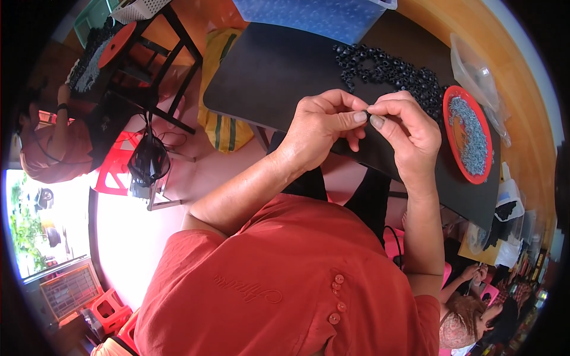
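My left hand [317,124] and my right hand [415,133] meet over the front edge of the dark table [267,71]. Thumbs and forefingers of both pinch a tiny black part [369,117], which the fingertips mostly cover. Just beyond my hands lies a loose heap of small black ring-like parts [380,68]. To the right of my right hand rests a red plate [449,139], spread with many tiny grey-blue pieces [475,139].
A blue bin [309,18] stands at the table's far side. Clear plastic [475,65] lies behind the plate. A yellow sack [222,95] sits left of the table. Other people work at the far left [59,142] and lower right [466,314].
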`<state>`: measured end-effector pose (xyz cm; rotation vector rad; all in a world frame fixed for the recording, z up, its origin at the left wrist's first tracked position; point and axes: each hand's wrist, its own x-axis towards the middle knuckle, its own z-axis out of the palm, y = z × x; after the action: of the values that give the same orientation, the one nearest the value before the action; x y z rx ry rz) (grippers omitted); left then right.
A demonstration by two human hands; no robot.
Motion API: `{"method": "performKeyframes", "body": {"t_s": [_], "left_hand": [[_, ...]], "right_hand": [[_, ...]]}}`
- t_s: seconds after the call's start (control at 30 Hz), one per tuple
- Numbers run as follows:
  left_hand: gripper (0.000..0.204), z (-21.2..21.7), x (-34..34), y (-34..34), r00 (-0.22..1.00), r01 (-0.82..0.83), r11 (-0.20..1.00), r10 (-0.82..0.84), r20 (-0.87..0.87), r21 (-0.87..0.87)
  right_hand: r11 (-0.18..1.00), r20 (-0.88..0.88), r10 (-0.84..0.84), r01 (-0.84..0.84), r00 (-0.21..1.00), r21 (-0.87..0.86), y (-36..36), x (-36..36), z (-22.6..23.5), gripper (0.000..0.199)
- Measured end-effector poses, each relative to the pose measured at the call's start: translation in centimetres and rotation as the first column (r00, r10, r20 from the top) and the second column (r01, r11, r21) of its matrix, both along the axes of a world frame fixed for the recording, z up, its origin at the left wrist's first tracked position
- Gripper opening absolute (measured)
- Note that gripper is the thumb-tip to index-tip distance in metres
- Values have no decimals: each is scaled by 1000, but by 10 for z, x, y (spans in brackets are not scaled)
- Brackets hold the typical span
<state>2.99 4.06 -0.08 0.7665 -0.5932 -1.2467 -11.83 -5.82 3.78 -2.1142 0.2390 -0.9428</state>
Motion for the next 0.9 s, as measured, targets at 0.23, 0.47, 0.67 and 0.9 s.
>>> {"method": "performKeyframes", "body": {"t_s": [0.23,0.47,0.67,0.9], "left_hand": [[10,4,-3,-1,999,-39,999,40,-35,16],[10,0,2,0,997,10,1000,-10,-78,0],[10,1,2,0,995,8,1000,-8,-95,1],[12,0,4,1,993,10,1000,-12,-120,-18]], "right_hand": [[950,-53,-79,91,995,298,8,1,-2,13],[926,-1,-93,87,996,368,10,2,-6,9],[865,-15,-103,97,995,493,12,6,-6,11],[883,-40,-102,109,994,457,10,5,-5,12]]}}
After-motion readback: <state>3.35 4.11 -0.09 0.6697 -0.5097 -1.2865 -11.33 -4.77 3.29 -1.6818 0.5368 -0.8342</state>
